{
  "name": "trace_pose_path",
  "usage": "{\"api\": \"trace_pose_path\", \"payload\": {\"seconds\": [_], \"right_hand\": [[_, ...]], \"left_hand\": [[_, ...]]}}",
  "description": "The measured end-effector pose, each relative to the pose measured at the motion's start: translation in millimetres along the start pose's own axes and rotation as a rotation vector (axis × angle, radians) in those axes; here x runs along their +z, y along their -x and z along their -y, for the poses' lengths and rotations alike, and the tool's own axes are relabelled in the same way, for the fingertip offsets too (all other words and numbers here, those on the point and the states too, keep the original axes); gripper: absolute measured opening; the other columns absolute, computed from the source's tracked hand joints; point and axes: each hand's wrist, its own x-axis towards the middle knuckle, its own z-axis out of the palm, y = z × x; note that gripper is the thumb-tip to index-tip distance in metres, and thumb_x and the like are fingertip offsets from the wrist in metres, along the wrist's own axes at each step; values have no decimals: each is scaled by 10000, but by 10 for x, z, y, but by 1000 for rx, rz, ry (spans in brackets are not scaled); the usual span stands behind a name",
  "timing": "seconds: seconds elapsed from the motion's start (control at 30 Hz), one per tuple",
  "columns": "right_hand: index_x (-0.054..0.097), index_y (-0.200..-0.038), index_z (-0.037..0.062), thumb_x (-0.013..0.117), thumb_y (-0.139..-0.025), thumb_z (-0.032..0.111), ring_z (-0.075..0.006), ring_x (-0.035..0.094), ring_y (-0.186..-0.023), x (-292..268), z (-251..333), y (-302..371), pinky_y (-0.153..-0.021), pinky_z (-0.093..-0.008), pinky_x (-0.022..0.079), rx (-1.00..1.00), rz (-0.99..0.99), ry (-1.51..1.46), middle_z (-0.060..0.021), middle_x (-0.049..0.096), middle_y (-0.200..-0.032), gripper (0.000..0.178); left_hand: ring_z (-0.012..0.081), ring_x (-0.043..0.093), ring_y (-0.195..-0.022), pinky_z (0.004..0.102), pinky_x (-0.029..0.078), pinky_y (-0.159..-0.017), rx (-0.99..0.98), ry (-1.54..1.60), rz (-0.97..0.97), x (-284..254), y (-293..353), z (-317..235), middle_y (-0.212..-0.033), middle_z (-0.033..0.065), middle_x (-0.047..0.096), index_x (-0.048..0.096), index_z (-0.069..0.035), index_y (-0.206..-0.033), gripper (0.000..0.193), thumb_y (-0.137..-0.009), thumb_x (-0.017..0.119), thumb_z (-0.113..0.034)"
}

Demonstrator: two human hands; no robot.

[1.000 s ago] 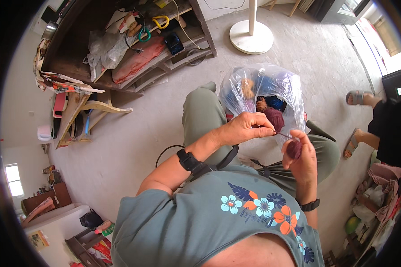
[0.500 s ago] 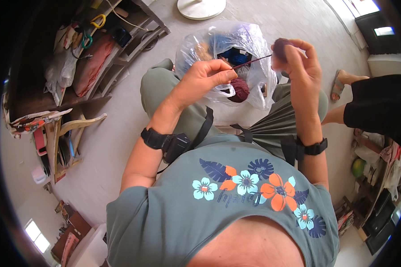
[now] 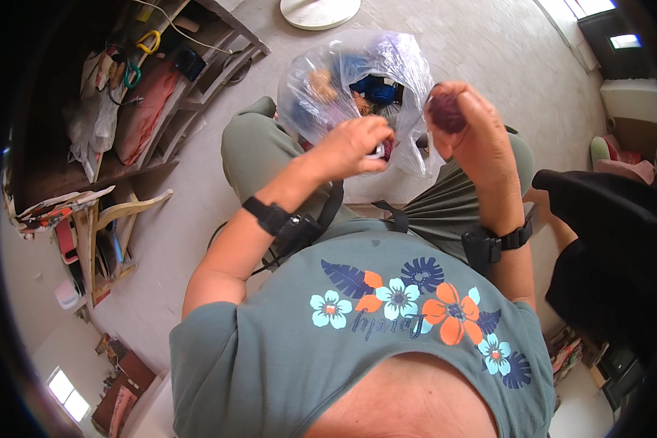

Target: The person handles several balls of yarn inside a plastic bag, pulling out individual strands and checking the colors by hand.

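My right hand is closed around a small dark red ball of yarn, held up at the right edge of a clear plastic bag. Curled fingers of my left hand are down at the bag's near opening. They cover most of a larger dark red yarn ball, which shows only past the fingertips. What the left fingers grip is hidden. Inside the bag lie blue yarn and tan yarn. The bag stands between my knees.
On the left, a wooden shelf holds yellow-handled scissors and a pink bundle. A round white base stands on the floor beyond the bag. Someone in black clothing is close on my right.
My left hand has dropped toward the larger yarn ball. My right hand has turned and come slightly left and down with the small ball. The person in black has moved nearer.
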Motion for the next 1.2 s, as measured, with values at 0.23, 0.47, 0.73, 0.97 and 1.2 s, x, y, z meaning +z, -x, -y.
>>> {"api": "trace_pose_path", "payload": {"seconds": [0.23,0.47,0.73,0.97,1.2], "right_hand": [[566,-1141,-33,467,-1007,285,-127,502,-600,-1,200,23,-511,-256,418,-168,-26,-67,-128,595,-830,359],[542,-1157,49,436,-1013,373,-92,389,-540,-95,178,81,-455,-220,364,-205,14,6,-82,540,-844,370],[533,-1175,-4,470,-1011,239,-151,571,-619,-49,-3,228,-582,-277,479,-90,1,32,-146,626,-879,300],[506,-1226,-13,481,-1001,174,-187,624,-669,16,-11,290,-631,-280,510,-28,-3,65,-175,643,-952,294],[564,-1143,-7,586,-950,149,-137,619,-720,163,86,465,-668,-251,507,202,97,208,-73,631,-904,248]], "left_hand": [[343,531,-1179,443,385,-1025,-206,-331,182,326,28,9,-1207,189,567,532,-88,-1228,692,-621,833,-234],[335,581,-1085,427,448,-942,-228,-152,-360,-90,-250,78,-1141,184,609,525,-18,-1208,616,-741,753,-347],[348,540,-1063,429,439,-940,-142,-404,-551,56,-717,384,-1103,169,536,533,-44,-1135,558,-691,808,-241],[404,442,-1243,461,370,-1035,-207,-353,-356,50,-291,284,-1337,197,463,482,-91,-1320,652,-783,742,-353],[337,453,-1303,430,351,-1090,-6,123,-289,-376,-16,-546,-1402,194,475,442,-3,-1384,692,-814,740,-257]]}}
